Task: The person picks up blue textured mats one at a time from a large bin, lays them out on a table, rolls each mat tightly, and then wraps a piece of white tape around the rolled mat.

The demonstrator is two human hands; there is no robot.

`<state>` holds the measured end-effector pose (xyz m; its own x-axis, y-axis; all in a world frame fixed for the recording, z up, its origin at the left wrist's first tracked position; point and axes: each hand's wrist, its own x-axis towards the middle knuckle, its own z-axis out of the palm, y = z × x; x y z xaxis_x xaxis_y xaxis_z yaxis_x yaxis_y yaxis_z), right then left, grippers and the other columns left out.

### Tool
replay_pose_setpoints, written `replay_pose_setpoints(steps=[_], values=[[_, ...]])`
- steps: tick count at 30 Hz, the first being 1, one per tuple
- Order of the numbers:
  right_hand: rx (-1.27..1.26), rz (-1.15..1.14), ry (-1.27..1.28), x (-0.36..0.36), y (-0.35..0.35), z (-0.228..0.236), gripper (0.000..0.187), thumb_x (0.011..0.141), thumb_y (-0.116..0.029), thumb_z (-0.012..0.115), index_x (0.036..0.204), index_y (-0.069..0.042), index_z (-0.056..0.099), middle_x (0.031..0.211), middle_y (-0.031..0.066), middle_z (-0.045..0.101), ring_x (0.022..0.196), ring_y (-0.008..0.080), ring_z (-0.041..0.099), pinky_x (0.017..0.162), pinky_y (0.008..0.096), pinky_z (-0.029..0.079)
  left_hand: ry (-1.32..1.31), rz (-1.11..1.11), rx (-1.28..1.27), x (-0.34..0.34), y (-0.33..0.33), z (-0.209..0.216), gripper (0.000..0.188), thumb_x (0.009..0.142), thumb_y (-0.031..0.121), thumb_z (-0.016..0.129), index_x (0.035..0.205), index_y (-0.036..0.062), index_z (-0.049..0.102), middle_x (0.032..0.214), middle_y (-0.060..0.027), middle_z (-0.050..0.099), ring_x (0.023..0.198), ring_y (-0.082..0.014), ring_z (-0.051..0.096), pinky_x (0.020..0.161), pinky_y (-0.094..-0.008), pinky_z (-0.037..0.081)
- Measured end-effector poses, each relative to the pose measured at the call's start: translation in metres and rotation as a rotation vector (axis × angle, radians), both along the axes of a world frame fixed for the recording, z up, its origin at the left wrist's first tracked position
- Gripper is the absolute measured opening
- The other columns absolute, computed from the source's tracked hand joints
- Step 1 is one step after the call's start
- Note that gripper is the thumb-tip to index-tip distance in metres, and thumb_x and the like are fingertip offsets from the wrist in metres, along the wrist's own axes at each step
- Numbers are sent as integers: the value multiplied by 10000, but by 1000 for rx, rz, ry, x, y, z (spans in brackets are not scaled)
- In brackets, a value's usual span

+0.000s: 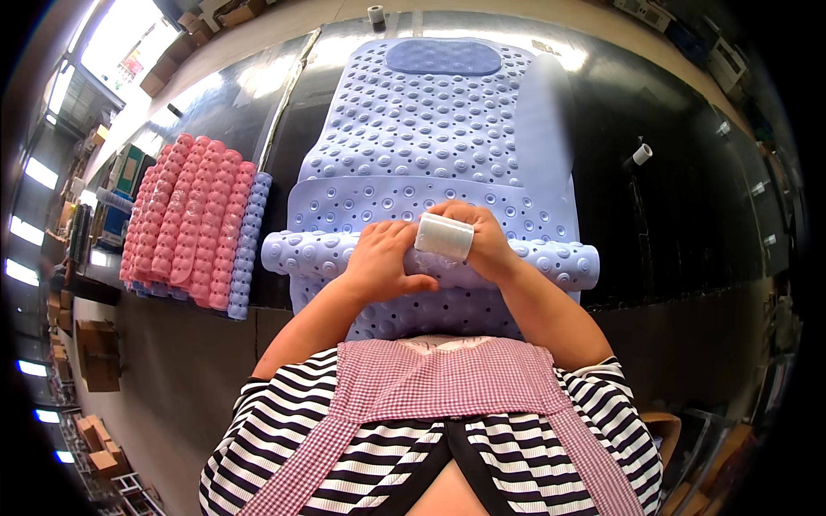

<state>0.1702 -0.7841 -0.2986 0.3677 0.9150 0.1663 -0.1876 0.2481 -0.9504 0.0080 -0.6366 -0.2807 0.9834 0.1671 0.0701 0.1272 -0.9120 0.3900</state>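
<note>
Matting, lavender-blue, studded with round bumps and wound into a long tube (555,264), lies crosswise at the centre of the clock face, in front of the person. The left hand (379,262) rests on this tube just toward nine o'clock from its middle, palm down, fingers close together and thumb spread toward three; whether it presses cannot be told. The right hand (482,242), just toward one o'clock from the centre, is curled around a short white cylindrical roll of glossy film (445,237), gripping it right above the tube. Whether the left fingertips touch the film is unclear.

Toward twelve, flat lavender-blue bumpy matting (422,129) is spread on a shiny black tabletop (671,232), with a darker blue oval pad (443,58) at its far end. At one o'clock a smooth lavender-blue flap (544,129) stands over its edge, partly blurred. Near ten o'clock lie bundled pink bumpy rolls (185,219), with a blue bumpy roll (249,245) against their side toward three. Small white rolls sit at two o'clock (642,154) and near twelve (376,15). Toward eight, beyond the tabletop, stands a brown cardboard box (98,354).
</note>
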Motion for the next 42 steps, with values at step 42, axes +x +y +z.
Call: replay_pose_setpoints(steps=[42], values=[[65,-113,187,-7,-22,-16,403,933,-108,581,1327,-27,567,1083,85,686,1027,170,642,925,330,500,23,-232,-1157,29,31,21,561,730,-9,864,1213,17,580,1207,-85,624,998,-135,640,879,-291,533]])
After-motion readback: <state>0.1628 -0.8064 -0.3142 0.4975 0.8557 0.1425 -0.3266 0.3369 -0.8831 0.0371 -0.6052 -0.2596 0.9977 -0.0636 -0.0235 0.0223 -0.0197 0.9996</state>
